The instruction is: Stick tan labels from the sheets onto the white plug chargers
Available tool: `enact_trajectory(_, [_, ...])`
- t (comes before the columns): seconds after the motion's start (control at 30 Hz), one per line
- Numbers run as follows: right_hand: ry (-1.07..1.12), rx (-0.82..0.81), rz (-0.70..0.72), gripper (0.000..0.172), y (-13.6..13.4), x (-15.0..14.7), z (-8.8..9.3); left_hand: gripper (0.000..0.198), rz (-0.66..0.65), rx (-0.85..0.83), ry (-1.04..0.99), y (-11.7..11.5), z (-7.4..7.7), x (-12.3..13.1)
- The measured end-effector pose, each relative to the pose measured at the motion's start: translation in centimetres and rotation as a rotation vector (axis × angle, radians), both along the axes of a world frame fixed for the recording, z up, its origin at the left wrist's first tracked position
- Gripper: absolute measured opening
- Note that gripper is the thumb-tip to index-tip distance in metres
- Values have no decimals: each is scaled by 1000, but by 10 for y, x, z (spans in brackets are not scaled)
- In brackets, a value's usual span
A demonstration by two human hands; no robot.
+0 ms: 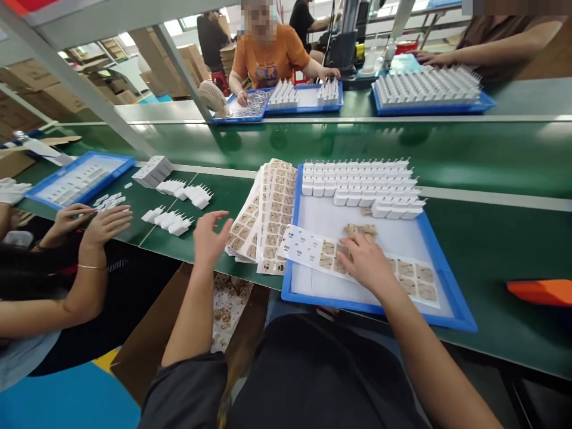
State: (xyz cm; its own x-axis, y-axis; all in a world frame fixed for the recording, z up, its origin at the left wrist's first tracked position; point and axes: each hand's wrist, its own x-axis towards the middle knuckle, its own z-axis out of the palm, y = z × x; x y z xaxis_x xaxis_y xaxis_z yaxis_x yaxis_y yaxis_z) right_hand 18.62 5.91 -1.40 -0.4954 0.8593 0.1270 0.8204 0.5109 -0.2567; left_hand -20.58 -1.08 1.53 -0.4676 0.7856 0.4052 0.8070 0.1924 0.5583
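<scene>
My left hand (pixel 210 239) hovers over the bench edge, left of a fanned stack of sticker sheets (pixel 273 208). Its fingers are bent and apart from the thumb, with nothing visible between them. My right hand (pixel 365 262) rests over a single sticker sheet (pixel 308 245) lying across the blue-rimmed tray (pixel 292 289). Its fingers are spread and touch the sheet, covering several of its tan stickers. Just beyond the fingertips lie crumpled tan scraps (pixel 357 229). Rows of white plug adapters (pixel 357 179) with upright pins stand at the tray's far end.
Loose white plugs (pixel 176 221) lie left of the sheets. A co-worker's hands (pixel 105 223) are at small white parts near another blue tray (pixel 89 173). An orange object (pixel 540 292) lies at right. Across the green bench, a person in orange (pixel 272 53) handles trayed plugs.
</scene>
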Motion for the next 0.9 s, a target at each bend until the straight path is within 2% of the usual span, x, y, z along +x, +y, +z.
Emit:
enact_trajectory(0.03, [-29,-14,-13,30,-2,-2,1,29,-106,-20,4,7,4,23])
enact_trajectory(0.13, [-41,-50,-26,29,-4,-5,3,28,-548,-98,73,30,12,90])
enact_trajectory(0.17, [-34,-60,-28,28,-4,-4,3,28,-649,-138,112,38,12,109])
enact_trajectory(0.23, [-12,-77,-17,24,-3,-2,4,31,-762,-256,207,53,9,141])
enact_trajectory(0.33, [51,-98,37,17,-3,2,2,29,-842,-451,285,71,2,168])
enact_trajectory(0.43, [148,-144,47,12,-4,5,2,20,-922,-545,252,79,3,176])
enact_trajectory(0.5, [230,-118,34,10,-4,6,4,19,-952,-572,158,79,7,175])
enact_trajectory(0.57, [311,12,63,11,-5,6,6,22,-962,-601,-31,77,12,173])
enact_trajectory(0.7, [409,296,215,14,-6,1,12,36,-972,-627,-384,72,17,169])
enact_trajectory(0.9, [415,407,319,13,-10,-5,15,47,-1014,-668,-608,70,24,168])
